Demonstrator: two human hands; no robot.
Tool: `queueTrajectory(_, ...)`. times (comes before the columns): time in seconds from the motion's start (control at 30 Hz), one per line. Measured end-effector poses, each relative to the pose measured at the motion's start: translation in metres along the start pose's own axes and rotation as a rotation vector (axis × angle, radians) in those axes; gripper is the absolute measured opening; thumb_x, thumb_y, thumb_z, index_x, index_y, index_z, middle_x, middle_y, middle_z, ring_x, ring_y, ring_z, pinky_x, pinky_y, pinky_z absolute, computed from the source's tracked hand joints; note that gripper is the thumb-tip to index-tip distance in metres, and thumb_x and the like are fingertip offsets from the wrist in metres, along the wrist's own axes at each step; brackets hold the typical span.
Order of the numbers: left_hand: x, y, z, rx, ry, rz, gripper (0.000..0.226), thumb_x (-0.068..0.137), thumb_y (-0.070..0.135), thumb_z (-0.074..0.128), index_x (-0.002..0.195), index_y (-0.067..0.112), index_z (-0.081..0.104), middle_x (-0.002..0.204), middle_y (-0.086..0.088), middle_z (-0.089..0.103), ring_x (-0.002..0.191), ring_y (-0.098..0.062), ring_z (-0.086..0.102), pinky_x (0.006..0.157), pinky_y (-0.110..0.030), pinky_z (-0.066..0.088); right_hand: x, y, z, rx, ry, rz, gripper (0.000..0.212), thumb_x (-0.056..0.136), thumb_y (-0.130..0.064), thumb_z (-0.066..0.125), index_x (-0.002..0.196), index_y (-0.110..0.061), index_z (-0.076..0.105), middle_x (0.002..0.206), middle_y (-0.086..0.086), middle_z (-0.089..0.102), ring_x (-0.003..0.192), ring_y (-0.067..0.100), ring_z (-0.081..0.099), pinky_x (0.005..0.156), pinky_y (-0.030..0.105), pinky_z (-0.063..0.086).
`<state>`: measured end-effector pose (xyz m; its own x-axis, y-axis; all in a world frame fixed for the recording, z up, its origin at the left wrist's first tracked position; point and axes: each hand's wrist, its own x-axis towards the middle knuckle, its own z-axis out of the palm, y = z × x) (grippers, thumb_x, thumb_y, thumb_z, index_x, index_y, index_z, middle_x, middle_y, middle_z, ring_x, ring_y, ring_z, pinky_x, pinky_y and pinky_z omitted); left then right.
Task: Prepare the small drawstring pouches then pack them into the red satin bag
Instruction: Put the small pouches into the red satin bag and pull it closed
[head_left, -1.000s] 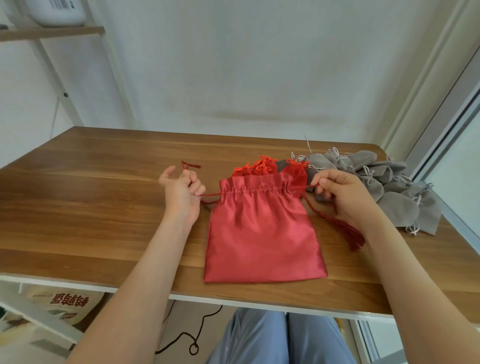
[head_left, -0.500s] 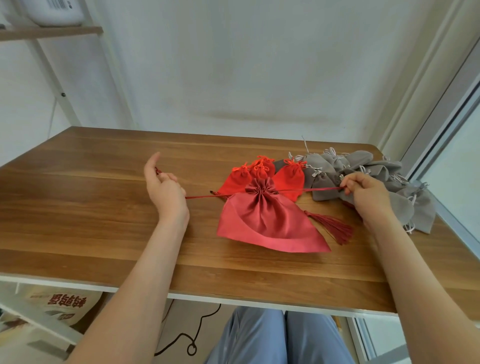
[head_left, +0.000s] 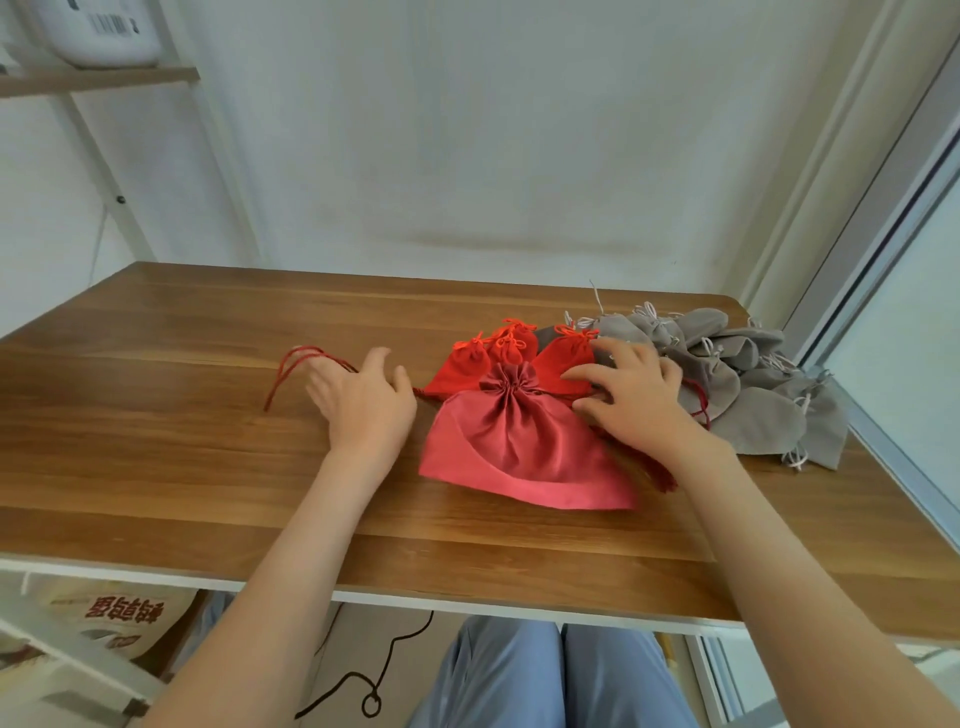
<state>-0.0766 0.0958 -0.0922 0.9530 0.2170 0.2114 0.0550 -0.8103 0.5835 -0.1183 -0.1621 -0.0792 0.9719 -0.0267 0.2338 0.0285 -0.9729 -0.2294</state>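
The red satin bag (head_left: 519, 447) lies on the wooden table (head_left: 182, 441) with its mouth cinched into a gathered knot. Three small red drawstring pouches (head_left: 511, 345) sit just behind it. A heap of grey pouches (head_left: 748, 374) spreads to the right. My left hand (head_left: 363, 402) hovers left of the bag with fingers spread, over the slack red cord (head_left: 291, 371). My right hand (head_left: 634, 397) hovers right of the bag's neck, fingers spread, above its other cord and tassel (head_left: 667, 480). Neither hand holds anything.
The table's front edge runs near my knees, and its right edge meets a window frame (head_left: 883, 249). A shelf (head_left: 98, 78) with a white appliance stands at upper left. A sack and a black cable lie under the table.
The bag's mouth went from open to cinched as both hands pulled the cords apart. Both hands have since let go of the cords and moved back toward the bag.
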Motion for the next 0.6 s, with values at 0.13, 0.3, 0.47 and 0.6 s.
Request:
queueTrajectory(0.13,0.000,0.013,-0.024,0.185,-0.111,0.017,0.040,0.098,0.031,0.040,0.133,0.014,0.045,0.125,-0.027,0.053,0.120,-0.042,0.045,0.093,-0.042,0.039,0.004,-0.007,0.009,0.010,-0.025,-0.021,0.018,0.087,-0.029,0.063,0.103,-0.033,0.068,0.141,-0.009,0.039,0.131,0.018,0.024,0.102,0.033,0.012)
queueTrajectory(0.3,-0.004,0.031,-0.036,0.366,-0.143,0.269,0.037,0.097,0.041,0.043,0.123,0.018,0.055,0.122,-0.015,0.046,0.112,-0.035,0.049,0.088,-0.039,0.039,0.006,-0.008,0.006,0.121,-0.067,-0.030,0.003,0.089,-0.028,0.061,0.090,-0.025,0.063,0.110,-0.010,0.053,0.112,0.014,0.038,0.096,0.032,0.019)
queueTrajectory(0.47,0.003,0.016,-0.019,0.336,-0.571,0.358,0.025,0.096,0.041,0.045,0.118,0.036,0.056,0.141,-0.003,0.034,0.131,-0.025,0.031,0.105,-0.043,0.021,-0.004,-0.008,-0.018,0.693,-0.142,0.088,0.016,0.091,-0.019,0.060,0.077,-0.011,0.060,0.069,-0.007,0.059,0.059,0.000,0.052,0.063,0.015,0.041)
queueTrajectory(0.6,0.010,0.010,-0.015,0.170,-0.464,0.418,0.015,0.094,0.035,0.052,0.080,0.037,0.057,0.113,0.007,0.057,0.110,-0.019,0.050,0.098,-0.037,0.031,-0.009,-0.003,-0.036,0.970,-0.244,0.137,0.023,0.094,-0.017,0.056,0.073,-0.010,0.056,0.084,0.004,0.070,0.059,-0.004,0.055,0.070,0.026,0.038)
